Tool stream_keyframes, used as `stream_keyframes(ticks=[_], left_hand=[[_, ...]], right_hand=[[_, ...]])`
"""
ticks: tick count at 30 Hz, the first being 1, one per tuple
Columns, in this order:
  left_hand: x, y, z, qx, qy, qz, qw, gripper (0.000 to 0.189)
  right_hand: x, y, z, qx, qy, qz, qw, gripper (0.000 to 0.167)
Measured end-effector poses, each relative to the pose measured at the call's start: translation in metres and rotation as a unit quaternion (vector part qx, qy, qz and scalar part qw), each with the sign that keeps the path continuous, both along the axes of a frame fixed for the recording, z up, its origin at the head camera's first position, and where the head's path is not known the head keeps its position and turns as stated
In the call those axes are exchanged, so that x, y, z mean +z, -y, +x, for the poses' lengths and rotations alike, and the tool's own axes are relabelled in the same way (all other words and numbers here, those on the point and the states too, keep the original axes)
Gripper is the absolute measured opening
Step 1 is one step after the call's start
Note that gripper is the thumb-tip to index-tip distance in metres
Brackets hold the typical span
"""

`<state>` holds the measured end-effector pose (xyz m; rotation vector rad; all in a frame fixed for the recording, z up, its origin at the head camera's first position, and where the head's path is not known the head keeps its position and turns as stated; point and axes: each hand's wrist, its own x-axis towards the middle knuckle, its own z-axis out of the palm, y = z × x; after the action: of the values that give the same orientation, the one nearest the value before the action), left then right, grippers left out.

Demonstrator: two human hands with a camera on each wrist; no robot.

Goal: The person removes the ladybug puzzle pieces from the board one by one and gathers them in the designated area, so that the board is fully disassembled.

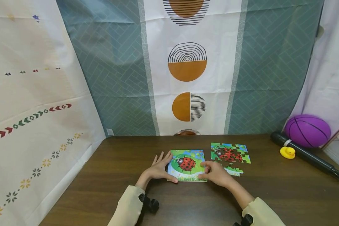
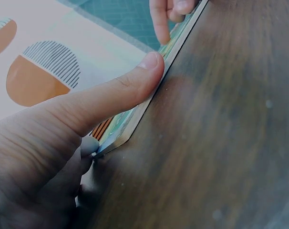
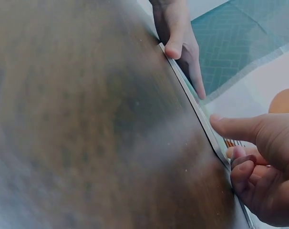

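Observation:
A square puzzle board (image 1: 186, 175) with a ladybug picture lies flat on the brown table. At its left side, my left hand (image 1: 159, 169) has its fingers spread, with the thumb on the front left part of the board. My right hand (image 1: 218, 173) holds the right edge, its thumb near the front corner and its index finger further back; the other fingers curl under the palm. The right wrist view shows that thumb (image 3: 237, 127) along the board's rim. Just right of the board are loose ladybug puzzle pieces (image 1: 228, 155), laid close together with gaps.
Farther right on the table (image 1: 124, 150) are a yellow rubber duck (image 1: 287, 153), a long black tube-like object (image 1: 313, 158) with a white band, and a purple ball (image 1: 308, 131). A patterned cloth (image 1: 124, 78) hangs behind the table's back edge.

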<state>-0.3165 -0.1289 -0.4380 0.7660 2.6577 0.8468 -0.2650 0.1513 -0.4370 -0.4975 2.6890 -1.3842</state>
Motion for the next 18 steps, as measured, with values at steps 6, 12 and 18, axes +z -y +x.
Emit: stream_keyframes(ticks=[6, 12, 18], left_hand=[[-0.0012, 0.0000, -0.0014, 0.000, -0.003, -0.003, 1.0000, 0.122], [-0.0010, 0.0007, -0.0011, -0.004, -0.002, -0.004, 1.0000, 0.122], [-0.0001, 0.0007, -0.0007, -0.005, -0.001, 0.000, 1.0000, 0.121]], right_hand=[[0.0007, 0.0014, 0.0012, -0.004, -0.001, 0.010, 0.9999, 0.046], [0.0013, 0.0032, 0.0021, -0.016, 0.000, 0.008, 0.9998, 0.041], [0.0016, 0.0046, 0.0026, -0.027, -0.010, 0.002, 0.9996, 0.038]])
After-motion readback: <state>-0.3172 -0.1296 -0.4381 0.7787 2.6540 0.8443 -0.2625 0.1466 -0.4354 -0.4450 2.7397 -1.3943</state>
